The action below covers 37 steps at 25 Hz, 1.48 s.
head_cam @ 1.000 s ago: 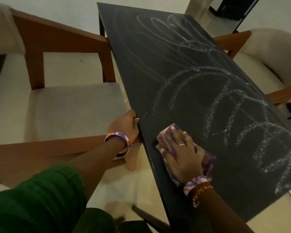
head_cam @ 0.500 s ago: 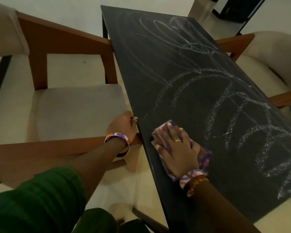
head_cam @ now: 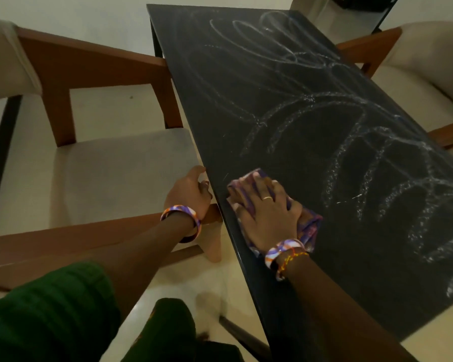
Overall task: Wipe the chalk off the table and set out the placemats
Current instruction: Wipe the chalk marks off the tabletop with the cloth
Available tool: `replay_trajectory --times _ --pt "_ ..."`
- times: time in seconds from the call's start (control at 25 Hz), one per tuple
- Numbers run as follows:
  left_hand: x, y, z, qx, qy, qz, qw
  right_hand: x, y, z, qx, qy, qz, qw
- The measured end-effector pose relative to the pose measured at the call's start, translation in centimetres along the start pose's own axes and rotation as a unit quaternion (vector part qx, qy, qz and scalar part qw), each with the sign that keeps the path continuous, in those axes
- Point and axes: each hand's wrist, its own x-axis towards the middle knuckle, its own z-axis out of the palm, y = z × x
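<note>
Over the last second our right hand point(head_cam: 268, 216), flat on the patterned cloth point(head_cam: 309, 226), has slid it left toward the bench point(head_cam: 246, 100) edge our left hand point(head_cam: 190, 193) grips. Chalk scribbles point(head_cam: 364, 152) remain; no placemats visible.

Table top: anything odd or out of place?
Yes. White chalk scribbles loop across most of the dark table, unwiped. The right hand presses a patterned cloth flat near the left edge. No placemats visible.
</note>
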Motion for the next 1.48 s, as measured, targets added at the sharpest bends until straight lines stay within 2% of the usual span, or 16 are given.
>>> replay_trajectory --times 0.2,0.4,0.48,0.64,0.72,0.8,0.96,1.0,1.08,1.12,1.2,1.24,1.28,1.32,1.4,1.48 --pt "0.3 -0.4 0.3 -0.06 -0.016 -0.014 0.998 5.4 2.2 -1.2 0.043 -0.015 0.186 0.981" --pt "0.7 -0.1 -0.7 -0.225 -0.077 -0.118 0.964 3.3 -4.5 -0.5 0.013 -0.015 -0.028 0.999" --pt "1.1 -0.1 -1.4 -0.269 -0.121 -0.166 0.941 1.9 -2.6 -0.2 0.014 -0.003 -0.039 0.999" --pt "4.2 0.0 -2.6 -0.347 -0.212 -0.273 0.872 5.7 3.2 -1.5 0.069 0.002 0.196 0.978" --pt "7.8 -0.2 -2.8 -0.396 -0.209 -0.314 0.838 8.2 1.4 -1.9 0.069 -0.003 0.233 0.97" --pt "11.0 -0.1 -2.8 -0.43 -0.196 -0.352 0.808 9.0 -3.1 -1.7 0.05 0.003 0.148 0.988" --pt "14.9 0.1 -0.5 -0.429 -0.168 -0.323 0.827 5.7 -5.3 -0.2 0.019 0.015 0.002 1.0" --pt "14.8 -0.1 1.0 -0.41 -0.224 -0.421 0.777 5.5 -3.5 -0.4 0.029 0.021 0.031 0.999" --pt "15.7 -1.7 2.5 -0.121 -0.217 -0.236 0.939 5.5 0.5 -1.1 0.062 0.016 0.153 0.986" --pt "16.4 -1.8 2.8 0.066 -0.169 -0.12 0.976 5.8 1.9 -1.7 0.073 0.014 0.218 0.973" --pt "16.0 0.3 1.2 0.237 -0.091 0.089 0.963 6.8 1.9 -1.9 0.061 0.012 0.28 0.958" --pt "15.3 1.8 -0.2 0.251 -0.084 0.071 0.962 7.4 0.4 -1.8 0.054 0.018 0.265 0.963" --pt "14.9 2.6 0.0 0.162 -0.047 0.028 0.985 7.9 -1.6 -1.5 0.051 0.022 0.221 0.974" --pt "14.9 3.0 0.0 0.0 -0.021 -0.105 0.994 8.1 -3.7 -1.1 0.049 0.021 0.164 0.985" --pt "15.6 3.5 0.4 -0.383 -0.014 -0.332 0.862 7.8 -5.7 -0.7 0.041 0.01 0.069 0.997" --pt "15.9 3.2 0.3 -0.362 -0.008 -0.319 0.876 8.4 -3.7 -1.0 0.026 0.019 0.048 0.998"
